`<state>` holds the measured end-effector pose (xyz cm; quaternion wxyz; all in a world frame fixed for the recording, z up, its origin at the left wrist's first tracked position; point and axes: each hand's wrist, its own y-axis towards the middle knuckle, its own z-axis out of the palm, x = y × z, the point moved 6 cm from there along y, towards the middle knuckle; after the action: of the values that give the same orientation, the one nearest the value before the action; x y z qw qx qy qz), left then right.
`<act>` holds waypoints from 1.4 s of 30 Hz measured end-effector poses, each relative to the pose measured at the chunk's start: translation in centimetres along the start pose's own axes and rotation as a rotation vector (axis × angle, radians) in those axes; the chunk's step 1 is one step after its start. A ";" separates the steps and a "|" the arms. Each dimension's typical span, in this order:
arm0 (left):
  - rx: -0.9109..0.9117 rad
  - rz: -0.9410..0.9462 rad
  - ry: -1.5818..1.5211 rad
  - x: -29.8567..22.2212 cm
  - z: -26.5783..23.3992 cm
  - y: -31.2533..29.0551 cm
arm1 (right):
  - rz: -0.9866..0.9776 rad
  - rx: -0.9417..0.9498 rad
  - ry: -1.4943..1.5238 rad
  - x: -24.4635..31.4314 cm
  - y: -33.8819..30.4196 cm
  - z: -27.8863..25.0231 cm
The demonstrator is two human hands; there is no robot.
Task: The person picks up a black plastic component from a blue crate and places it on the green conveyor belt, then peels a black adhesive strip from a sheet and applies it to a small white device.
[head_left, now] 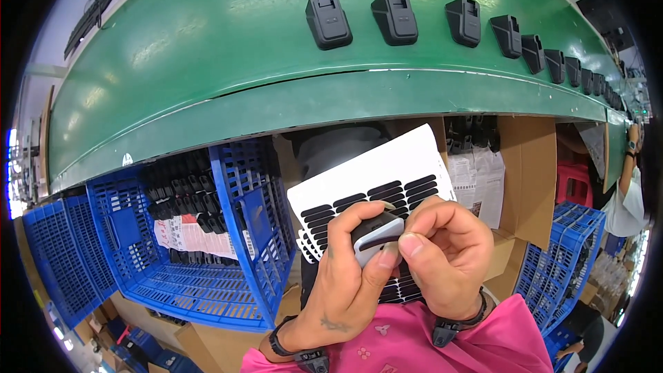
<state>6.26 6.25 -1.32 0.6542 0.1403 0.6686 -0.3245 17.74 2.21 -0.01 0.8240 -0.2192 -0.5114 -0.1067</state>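
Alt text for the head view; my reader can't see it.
The left hand grips a small grey-faced dark part, the right hand at its edge, above a white sheet with black oblongs. Beyond, black units line a green bench; a blue crate stands left.

The green workbench [186, 48] supported 1 row of black plastic housings [395, 21]. The row extended rightward; the 3 leftmost housings stood apart.

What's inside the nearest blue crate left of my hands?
Inside the blue crate, I can see many small black pieces and sheets of printed paper. Whatever lies under the paper is covered.
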 end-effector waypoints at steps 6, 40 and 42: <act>-0.010 -0.008 -0.016 -0.2 -0.2 -0.1 | 0.005 -0.008 0.018 -0.1 0.0 0.2; -0.109 -0.038 -0.367 2.1 -1.0 -1.2 | -0.059 0.211 -0.654 -1.8 -0.8 -0.3; -0.132 0.191 -0.207 1.8 -2.1 -2.1 | -0.044 0.326 -0.618 -1.5 -1.0 -0.5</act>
<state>3.16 5.51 -2.68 0.7553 0.1260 0.6011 -0.2289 17.06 1.03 -1.30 0.6518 -0.0958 -0.7517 0.0300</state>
